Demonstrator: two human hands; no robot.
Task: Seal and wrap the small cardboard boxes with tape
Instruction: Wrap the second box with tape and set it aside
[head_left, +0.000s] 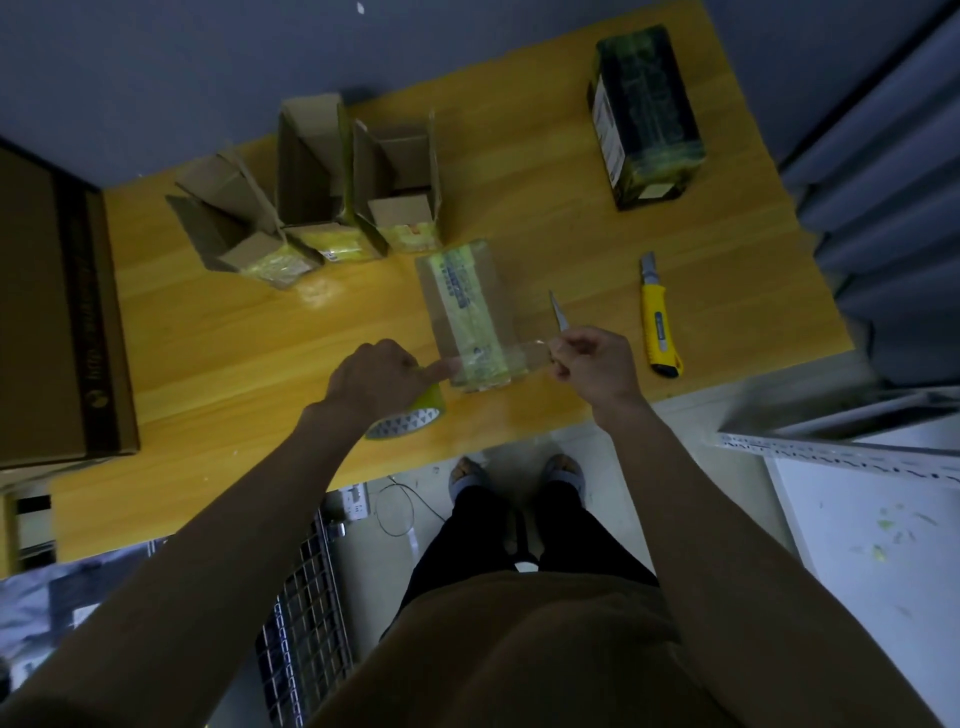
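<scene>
Left hand: my left hand (376, 376) is gripping the tape roll (410, 415), forefinger reaching onto the box's near end.
Right hand: my right hand (589, 364) is pinching a small blade (557, 310) with curled fingers, just beside the tape strip at the box's near right corner.
Box being taped: I am seeing the small cardboard box (467, 312) lying at the centre of the wooden table (234, 338), yellow-green tape along its top.
Open boxes: three open cardboard boxes (311, 192) are standing at 11 o'clock from it.
Wrapped box: a dark wrapped box (644, 114) is lying at 1 o'clock.
Utility knife: a yellow utility knife (657, 317) is lying at 3 o'clock, apart from my right hand.
</scene>
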